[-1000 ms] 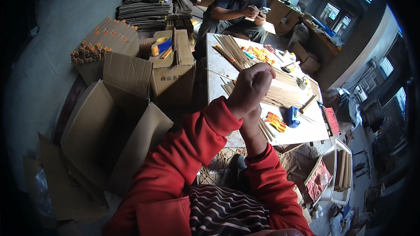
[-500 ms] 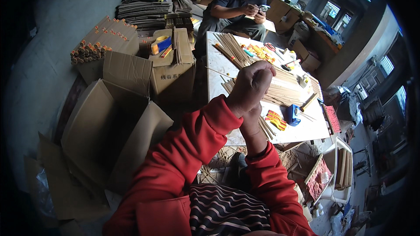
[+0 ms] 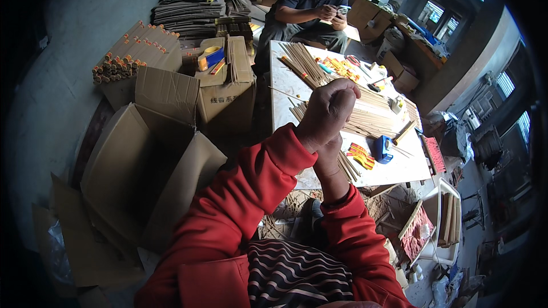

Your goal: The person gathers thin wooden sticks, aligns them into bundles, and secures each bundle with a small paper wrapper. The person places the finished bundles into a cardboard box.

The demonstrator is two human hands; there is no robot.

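left hand (image 3: 326, 111) raised in a closed fist over the white table (image 3: 285, 100), right hand (image 3: 328, 157) tucked beneath it, grip impossible to tell. bundles of thin sticks (image 3: 371, 118) lay across the tabletop just beyond, beside a blue tape dispenser (image 3: 383, 149).

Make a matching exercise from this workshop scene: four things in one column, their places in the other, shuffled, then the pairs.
Things:
1. blue tape dispenser
2. yellow tape roll
3. rolled tubes
4. left hand

Places:
A. on the cardboard box
B. stacked by the left wall
C. raised above the white table
D. on the table's near right part

Pairs: 1-D, 2-A, 3-B, 4-C
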